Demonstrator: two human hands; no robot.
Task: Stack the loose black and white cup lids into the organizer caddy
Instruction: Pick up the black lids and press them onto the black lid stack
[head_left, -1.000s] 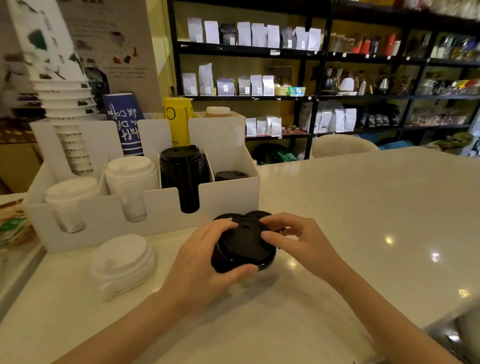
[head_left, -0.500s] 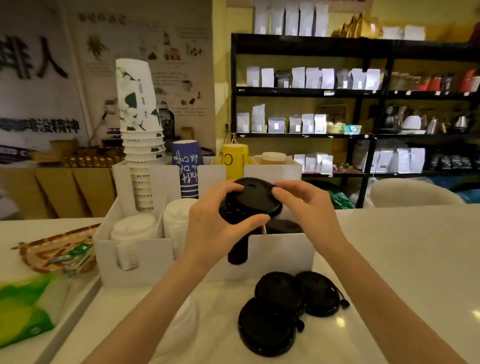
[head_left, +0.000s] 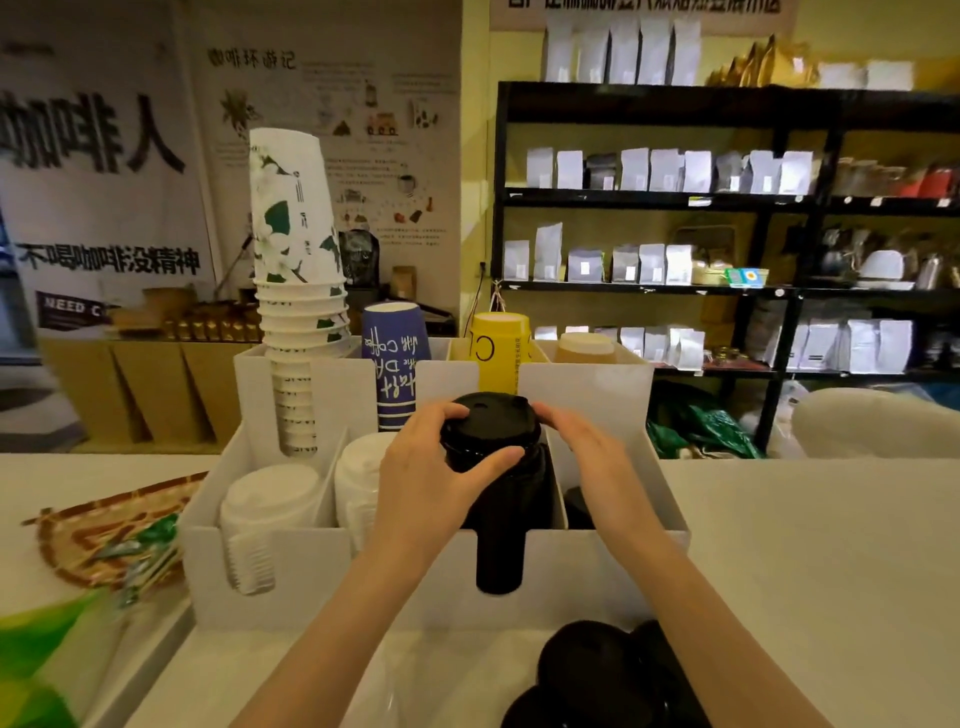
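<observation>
The black lids (head_left: 488, 426) look like thin moulded plastic with a soft sheen, and the loose black lids (head_left: 592, 670) at six o'clock on the counter (head_left: 810, 561) share it (that counter is smooth, pale and polished, like stone). The organizer caddy (head_left: 322, 577) is matt white sheet plastic holding ribbed white plastic lids (head_left: 265, 499) at nine o'clock. At eleven o'clock stands a stack of printed paper cups (head_left: 296, 249), and a woven tray (head_left: 111, 530) lies rough-textured at far left.

Head view, forward-down; close over caddy (head_left: 332, 577); edges perhaps blurred
</observation>
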